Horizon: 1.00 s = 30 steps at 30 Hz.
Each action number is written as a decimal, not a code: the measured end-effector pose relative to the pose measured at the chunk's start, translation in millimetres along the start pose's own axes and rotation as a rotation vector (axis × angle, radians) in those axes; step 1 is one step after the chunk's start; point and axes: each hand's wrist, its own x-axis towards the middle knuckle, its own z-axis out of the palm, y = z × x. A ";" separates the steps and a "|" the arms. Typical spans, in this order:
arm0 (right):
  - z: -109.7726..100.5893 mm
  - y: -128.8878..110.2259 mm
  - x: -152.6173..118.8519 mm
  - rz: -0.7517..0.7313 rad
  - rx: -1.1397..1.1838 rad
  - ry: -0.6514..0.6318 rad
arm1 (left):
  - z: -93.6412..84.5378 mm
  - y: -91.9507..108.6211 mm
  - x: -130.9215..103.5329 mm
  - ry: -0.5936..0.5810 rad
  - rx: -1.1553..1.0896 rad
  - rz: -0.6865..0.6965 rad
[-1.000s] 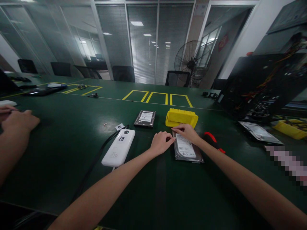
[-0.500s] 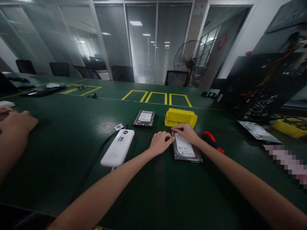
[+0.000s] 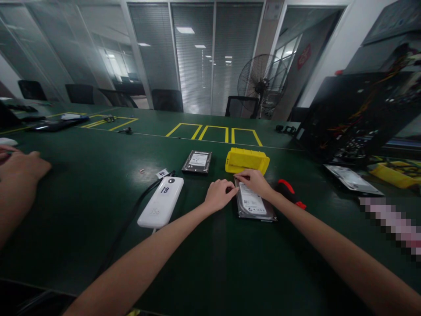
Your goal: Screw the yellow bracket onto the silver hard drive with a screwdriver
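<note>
A silver hard drive (image 3: pixel 252 202) with a white label lies flat on the green table in front of me. At its left edge is my left hand (image 3: pixel 219 194), fingers curled and thumb tip against the drive. My right hand (image 3: pixel 255 182) reaches over the far part of the drive, its thumb and fingertips pinched together at the far left corner. Whatever those fingertips hold is too small or hidden to tell. Just behind sits a yellow plastic bin (image 3: pixel 247 160), tipped on its side.
A second hard drive (image 3: pixel 197 162) and a white power bank (image 3: pixel 161 202) marked 18 with a black cable lie left. Red-and-black-handled pliers (image 3: pixel 289 191) are partly behind my right forearm. An opened computer case (image 3: pixel 345 118) stands right. Another person's hands (image 3: pixel 26 169) are far left.
Both hands keep nearly the same pose at the hard drive. The whole view has shifted very slightly; nothing on the table has visibly moved.
</note>
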 end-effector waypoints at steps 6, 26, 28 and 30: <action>1.7 2.5 -1.1 -0.017 -0.023 0.021 | 0.6 -0.5 0.5 0.002 -0.005 0.004; 4.4 7.7 0.0 -0.024 -0.017 0.023 | 1.7 0.2 0.3 0.012 0.016 0.001; 3.7 8.0 -0.4 -0.024 -0.019 0.023 | 1.3 0.2 0.1 0.011 0.011 0.004; 3.3 7.9 -0.9 -0.022 -0.023 0.024 | 0.8 0.1 0.1 0.011 0.005 0.006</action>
